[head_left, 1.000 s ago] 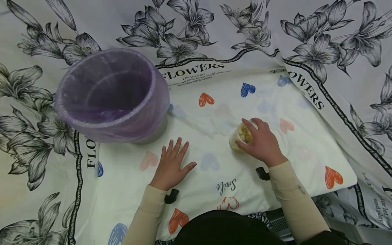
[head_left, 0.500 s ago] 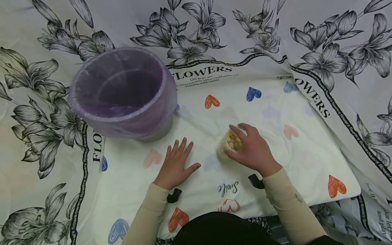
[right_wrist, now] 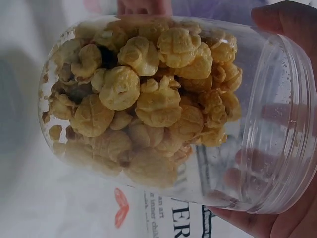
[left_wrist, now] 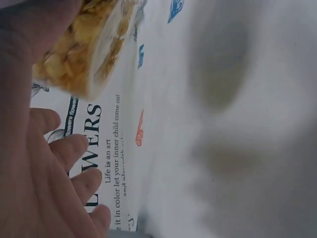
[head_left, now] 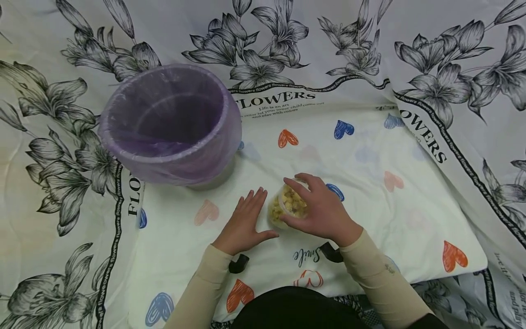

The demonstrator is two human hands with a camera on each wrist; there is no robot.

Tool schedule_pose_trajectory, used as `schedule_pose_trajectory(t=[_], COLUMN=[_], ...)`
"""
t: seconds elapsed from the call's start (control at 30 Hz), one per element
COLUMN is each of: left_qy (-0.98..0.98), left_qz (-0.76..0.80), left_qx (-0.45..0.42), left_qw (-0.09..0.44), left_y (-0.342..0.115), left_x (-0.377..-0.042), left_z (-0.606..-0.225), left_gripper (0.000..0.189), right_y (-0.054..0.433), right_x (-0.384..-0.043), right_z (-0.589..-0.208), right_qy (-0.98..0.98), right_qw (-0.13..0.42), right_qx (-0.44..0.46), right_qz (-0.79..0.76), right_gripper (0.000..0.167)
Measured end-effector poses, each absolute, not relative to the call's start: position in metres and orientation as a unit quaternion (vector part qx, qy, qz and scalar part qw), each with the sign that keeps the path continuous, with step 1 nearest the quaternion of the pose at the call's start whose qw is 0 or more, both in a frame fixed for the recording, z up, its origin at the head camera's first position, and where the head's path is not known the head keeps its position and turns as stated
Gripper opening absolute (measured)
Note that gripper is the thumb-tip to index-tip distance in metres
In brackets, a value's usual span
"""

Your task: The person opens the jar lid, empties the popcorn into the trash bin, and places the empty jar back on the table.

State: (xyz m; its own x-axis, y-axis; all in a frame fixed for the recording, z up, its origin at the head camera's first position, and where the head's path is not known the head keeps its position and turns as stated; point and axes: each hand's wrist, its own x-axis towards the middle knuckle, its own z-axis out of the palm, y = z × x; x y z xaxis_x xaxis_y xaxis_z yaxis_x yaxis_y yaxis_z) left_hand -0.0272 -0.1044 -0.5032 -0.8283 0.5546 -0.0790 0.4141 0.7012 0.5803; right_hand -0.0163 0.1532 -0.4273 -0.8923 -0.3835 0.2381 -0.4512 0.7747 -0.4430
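Observation:
A clear plastic jar (head_left: 276,211) of golden popcorn stands near the middle of the cloth in the head view. My right hand (head_left: 322,208) grips it around the rim from the right, thumb on the near side and fingers over the far side. The right wrist view shows the popcorn jar (right_wrist: 143,99) close up, its ridged neck between my thumb and fingers. My left hand (head_left: 244,224) lies just left of the jar, fingers extended and thumb spread. In the left wrist view, popcorn in the jar (left_wrist: 74,57) shows beside my left hand (left_wrist: 54,183).
A large bin (head_left: 172,169) lined with a translucent purple bag stands at the back left, beyond my left hand. A white cloth printed with hearts (head_left: 370,256) covers the work surface. Flower-printed sheets (head_left: 349,41) surround it at the back and sides.
My right hand has brought the popcorn jar leftward and a little nearer to me, up beside my left hand. The left hand has shifted slightly right and its fingers have drawn together.

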Motion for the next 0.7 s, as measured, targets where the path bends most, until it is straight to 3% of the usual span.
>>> schedule_pose_trajectory(t=[0.3,0.5,0.7], left_qy=[0.872,0.842,0.825], left_qz=[0.401,0.468,0.506], left_qx=[0.233,0.226,0.222], left_qw=[0.157,0.148,0.121], left_y=[-0.101,-0.103,-0.103], left_x=[-0.027,-0.023,-0.022], left_z=[-0.506,-0.508,-0.509], left_gripper=[0.13,0.111,0.102], right_y=[0.134,0.132,0.131], right_x=[-0.015,-0.018,-0.019], right_z=[-0.419,-0.415,-0.411], right_qy=[-0.914,-0.902,-0.919], right_qw=[0.083,0.084,0.066], right_qx=[0.282,0.32,0.302], right_qz=[0.279,0.279,0.243], right_gripper=[0.087,0.089,0.098])
